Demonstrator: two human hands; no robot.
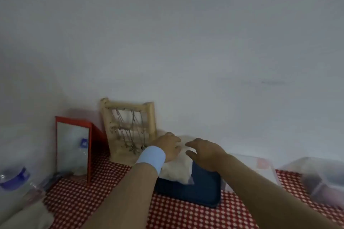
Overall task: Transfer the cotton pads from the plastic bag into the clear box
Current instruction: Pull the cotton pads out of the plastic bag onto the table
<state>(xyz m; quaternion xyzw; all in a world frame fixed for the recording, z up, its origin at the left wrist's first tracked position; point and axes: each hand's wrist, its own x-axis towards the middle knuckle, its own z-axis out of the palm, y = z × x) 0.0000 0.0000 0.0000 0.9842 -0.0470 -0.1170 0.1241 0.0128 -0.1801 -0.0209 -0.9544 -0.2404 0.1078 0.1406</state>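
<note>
A plastic bag of white cotton pads (178, 170) lies on a dark blue tray (201, 191) near the wall. My left hand (168, 147), with a light blue wristband, lies on the bag's far left end; the blur hides whether its fingers grip it. My right hand (202, 151) hovers just right of the bag's top with fingers loosely spread, and I cannot tell if it touches. A clear box (260, 167) sits behind my right forearm, partly hidden.
A wooden rack hung with chains (128, 126) stands against the wall behind the bag. A red-framed mirror (74, 147) stands to its left, with a water bottle (13, 178) at far left. Another clear container (320, 178) sits at far right on the red checked tablecloth (89, 202).
</note>
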